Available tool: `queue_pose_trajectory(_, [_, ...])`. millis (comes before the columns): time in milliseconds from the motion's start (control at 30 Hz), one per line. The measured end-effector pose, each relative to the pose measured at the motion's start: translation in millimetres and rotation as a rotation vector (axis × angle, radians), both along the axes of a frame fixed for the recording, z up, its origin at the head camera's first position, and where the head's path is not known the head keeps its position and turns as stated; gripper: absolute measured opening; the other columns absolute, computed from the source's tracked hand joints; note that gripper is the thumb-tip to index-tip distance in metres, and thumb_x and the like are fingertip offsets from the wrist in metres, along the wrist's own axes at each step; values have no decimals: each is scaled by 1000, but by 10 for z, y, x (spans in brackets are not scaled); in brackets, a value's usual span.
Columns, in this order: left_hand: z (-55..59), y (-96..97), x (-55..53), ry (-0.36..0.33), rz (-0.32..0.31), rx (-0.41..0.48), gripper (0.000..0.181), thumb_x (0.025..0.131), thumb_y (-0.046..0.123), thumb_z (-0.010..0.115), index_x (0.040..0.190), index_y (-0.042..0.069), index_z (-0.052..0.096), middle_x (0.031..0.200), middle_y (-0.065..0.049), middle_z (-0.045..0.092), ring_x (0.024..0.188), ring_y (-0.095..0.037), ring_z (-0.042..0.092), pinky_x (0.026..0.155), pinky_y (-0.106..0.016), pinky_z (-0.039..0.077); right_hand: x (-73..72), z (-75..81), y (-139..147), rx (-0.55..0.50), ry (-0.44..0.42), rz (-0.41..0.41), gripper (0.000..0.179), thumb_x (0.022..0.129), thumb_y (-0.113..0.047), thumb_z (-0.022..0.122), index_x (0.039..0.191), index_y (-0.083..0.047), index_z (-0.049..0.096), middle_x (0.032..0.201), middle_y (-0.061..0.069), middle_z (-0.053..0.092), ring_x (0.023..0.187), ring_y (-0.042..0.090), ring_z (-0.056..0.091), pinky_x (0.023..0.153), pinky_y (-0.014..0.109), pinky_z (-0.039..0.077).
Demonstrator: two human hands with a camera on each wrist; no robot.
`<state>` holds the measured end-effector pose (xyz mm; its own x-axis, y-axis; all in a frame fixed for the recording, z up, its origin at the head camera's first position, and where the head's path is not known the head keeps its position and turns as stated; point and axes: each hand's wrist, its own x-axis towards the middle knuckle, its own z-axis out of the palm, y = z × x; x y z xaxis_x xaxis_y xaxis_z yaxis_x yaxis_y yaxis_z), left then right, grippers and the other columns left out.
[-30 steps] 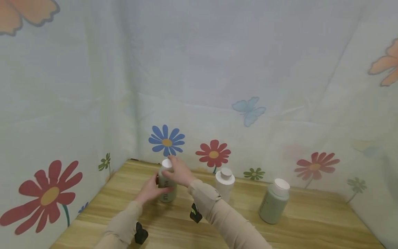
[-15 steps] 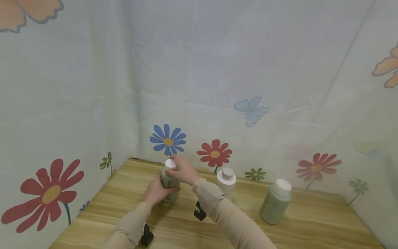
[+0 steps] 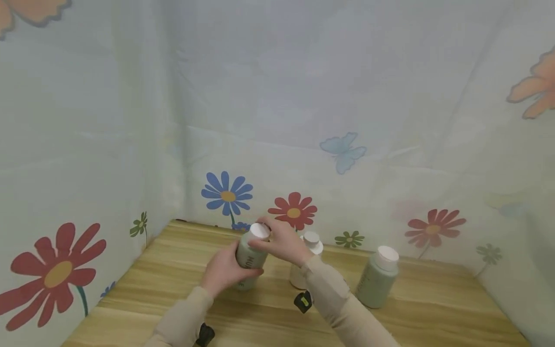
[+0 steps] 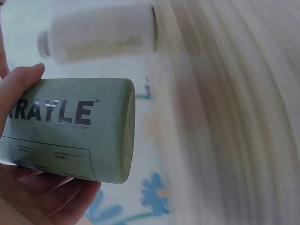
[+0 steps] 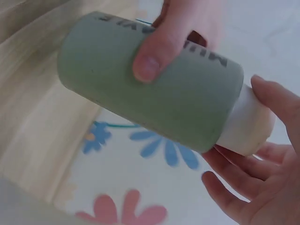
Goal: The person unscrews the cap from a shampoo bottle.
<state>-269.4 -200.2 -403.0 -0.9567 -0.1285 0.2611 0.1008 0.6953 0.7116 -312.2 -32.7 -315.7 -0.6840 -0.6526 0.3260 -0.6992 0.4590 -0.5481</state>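
A pale green bottle point(image 3: 251, 259) with dark lettering is tilted and raised, its base apart from the table in the left wrist view. My left hand point(image 3: 225, 270) grips its body, thumb on one side and fingers on the other. Around the bottle's white cap point(image 5: 248, 123), my right hand point(image 3: 287, 241) curls its thumb and fingers. The cap is still on the bottle. Behind my right wrist stands a white bottle point(image 3: 298, 277), partly hidden. Farther right, a second green bottle point(image 3: 376, 283) with a white cap stands upright.
The wood-grain table point(image 3: 260, 323) meets a white curtain point(image 3: 277, 96) printed with flowers and butterflies at its back and sides. Black wrist mounts point(image 3: 303, 301) sit on both sleeves.
Both hands have moved to the right and nearer with the green bottle, which has gone from upright to tilted and come up off the table. The other bottles stay put.
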Motion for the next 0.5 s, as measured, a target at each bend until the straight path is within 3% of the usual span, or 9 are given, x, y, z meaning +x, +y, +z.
queue_pose_trajectory(233, [182, 395, 191, 21, -127, -36, 73, 59, 50, 88, 118, 16, 59, 103, 1, 70, 86, -14, 63, 73, -35, 53, 265, 30, 540, -43, 44, -64, 48, 84, -33, 74, 124, -12, 58, 115, 2, 65, 96, 16, 62, 78, 36, 54])
queue_pose_trajectory(500, [286, 717, 379, 31, -273, -177, 71, 59, 53, 85, 112, 13, 61, 95, 1, 71, 76, -10, 62, 64, -30, 51, 529, -3, 1029, 4, 89, -128, 47, 85, -39, 72, 124, -17, 58, 112, -4, 66, 93, 9, 61, 78, 29, 53])
